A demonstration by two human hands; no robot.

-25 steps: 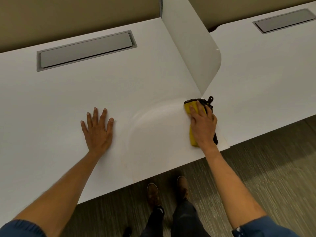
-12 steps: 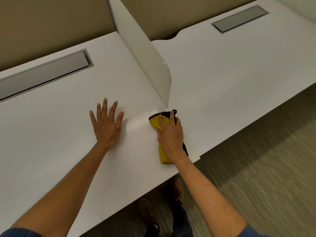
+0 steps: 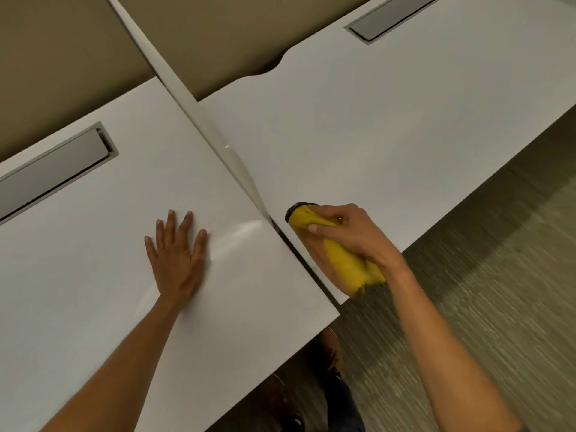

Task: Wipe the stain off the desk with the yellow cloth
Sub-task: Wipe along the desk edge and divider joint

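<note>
My right hand (image 3: 352, 236) grips the bunched yellow cloth (image 3: 346, 265), which has a dark edge at its far end. The cloth is held just right of the seam between the two white desks, over the near corner of the right desk (image 3: 389, 126). Whether it touches the surface I cannot tell. My left hand (image 3: 177, 254) lies flat, fingers spread, on the left desk (image 3: 93, 244). A faint curved sheen (image 3: 240, 232) runs across the left desk between the two hands. No distinct stain shows.
A thin white divider panel (image 3: 218, 132) stands upright along the seam between the desks. Each desk has a grey cable flap: the left flap (image 3: 53, 173) and the right flap (image 3: 389, 17). The desk's front edge drops to carpet (image 3: 498, 275), where my shoes show.
My right hand has closed around the cloth, bunched it and carried it right, across the seam onto the right desk's corner. The left hand stays flat. The camera has swung right.
</note>
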